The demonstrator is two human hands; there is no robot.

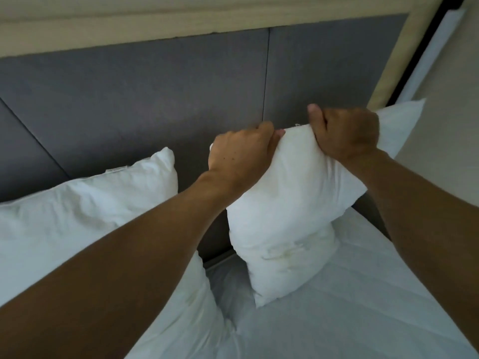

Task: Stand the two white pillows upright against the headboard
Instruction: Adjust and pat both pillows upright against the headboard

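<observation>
Two white pillows are on the bed in front of a grey padded headboard [145, 99]. The right pillow [293, 218] stands on its lower end, tilted, with its bottom on the white sheet [363, 307] close to the headboard. My left hand [241, 154] grips its upper left corner. My right hand [347, 133] clutches its top edge further right. The left pillow [85, 218] leans upright against the headboard, partly hidden behind my left forearm.
A beige frame [103, 29] borders the headboard along the top and right side. A beige wall [445, 104] lies beyond the bed's right edge. A dark gap between mattress and headboard shows between the pillows.
</observation>
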